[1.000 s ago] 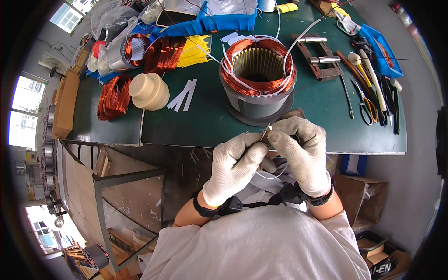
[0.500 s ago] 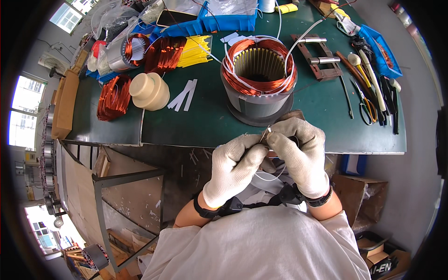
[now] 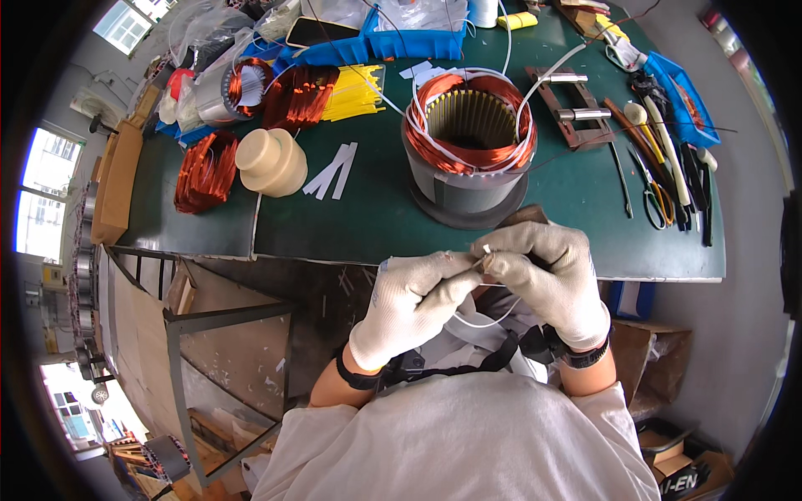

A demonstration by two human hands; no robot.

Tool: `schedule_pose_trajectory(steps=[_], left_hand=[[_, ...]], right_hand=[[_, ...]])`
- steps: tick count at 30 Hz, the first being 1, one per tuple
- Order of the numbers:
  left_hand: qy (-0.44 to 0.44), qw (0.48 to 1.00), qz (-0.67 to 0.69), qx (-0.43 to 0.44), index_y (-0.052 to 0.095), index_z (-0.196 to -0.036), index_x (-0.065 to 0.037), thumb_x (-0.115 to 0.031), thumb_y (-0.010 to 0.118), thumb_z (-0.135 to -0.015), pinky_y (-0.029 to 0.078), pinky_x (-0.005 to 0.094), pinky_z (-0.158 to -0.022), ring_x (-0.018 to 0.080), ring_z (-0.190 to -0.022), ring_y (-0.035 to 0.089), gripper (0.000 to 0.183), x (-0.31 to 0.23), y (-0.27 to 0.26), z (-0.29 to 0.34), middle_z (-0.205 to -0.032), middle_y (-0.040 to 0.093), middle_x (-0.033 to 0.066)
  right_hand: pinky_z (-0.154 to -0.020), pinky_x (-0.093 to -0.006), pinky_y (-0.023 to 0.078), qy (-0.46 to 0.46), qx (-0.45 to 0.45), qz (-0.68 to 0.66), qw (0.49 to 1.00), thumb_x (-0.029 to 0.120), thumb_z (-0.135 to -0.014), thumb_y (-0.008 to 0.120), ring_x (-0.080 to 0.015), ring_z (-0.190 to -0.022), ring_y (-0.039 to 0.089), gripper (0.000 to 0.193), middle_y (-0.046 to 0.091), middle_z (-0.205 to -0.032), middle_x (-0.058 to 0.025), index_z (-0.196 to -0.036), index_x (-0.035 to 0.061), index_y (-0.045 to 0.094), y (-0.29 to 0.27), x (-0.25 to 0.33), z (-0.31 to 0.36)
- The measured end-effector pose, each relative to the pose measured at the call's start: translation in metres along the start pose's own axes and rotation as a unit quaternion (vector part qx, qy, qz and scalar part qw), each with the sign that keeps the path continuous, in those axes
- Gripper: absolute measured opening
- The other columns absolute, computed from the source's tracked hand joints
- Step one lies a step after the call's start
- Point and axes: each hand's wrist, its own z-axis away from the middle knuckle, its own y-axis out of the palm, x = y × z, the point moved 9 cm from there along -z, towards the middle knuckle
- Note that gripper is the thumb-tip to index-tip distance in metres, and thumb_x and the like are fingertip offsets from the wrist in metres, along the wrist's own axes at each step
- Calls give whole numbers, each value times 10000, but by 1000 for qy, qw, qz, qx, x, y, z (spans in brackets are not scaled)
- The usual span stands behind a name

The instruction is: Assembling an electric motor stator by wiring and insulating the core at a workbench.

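Note:
Both my hands wear whitish knitted gloves and meet just in front of the bench edge. My left hand [image 3: 411,301] is closed in a pinch, its fingertips against those of the other hand; what it grips is hidden. My right hand [image 3: 547,275] pinches a thin white tube, whose short end [image 3: 487,249] pokes up between thumb and forefinger. A loop of thin white tube [image 3: 494,323] hangs below the hands. Beyond them stands a motor stator [image 3: 468,190], a grey cylinder with copper windings [image 3: 426,149] around its top and white tubes rising from it.
Left on the green bench [image 3: 334,225] are a cream stepped cylinder [image 3: 271,163], copper coils [image 3: 205,173], white strips [image 3: 332,172] and yellow strips [image 3: 353,92]. Blue bins [image 3: 418,43] line the back. To the right lie a metal frame [image 3: 571,107], scissors [image 3: 654,200] and mallet-like tools [image 3: 668,150].
My hands have shifted slightly, the right one a little to the right, with the fingertips still together. The small white end now shows above the right fingertips. Bench items keep their places.

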Motion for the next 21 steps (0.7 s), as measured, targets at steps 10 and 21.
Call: schedule_pose_trajectory(steps=[10, 21], left_hand=[[-224, 853, 470, 46, 542, -701, -16, -186, 571, -969, 396, 241, -458, 145, -566, 555, 319, 55, -10, 19, -1162, 628, 233], [49, 790, 585, -174, 528, -921, -70, -203, 474, -1001, 372, 225, -442, 94, -538, 462, 164, 33, -179, 55, -804, 498, 39]], right_hand=[[-450, -326, 426, -175, 47, -587, 789, 126, -842, 702, -178, -527, 497, 237, 475, -662, -33, -985, 53, 527, -62, -6, 41], [-691, -435, 525, 172, 101, 537, 820, 218, -793, 667, -372, -761, 663, 198, 675, -776, -197, -866, 39, 710, -191, -187, 150]])
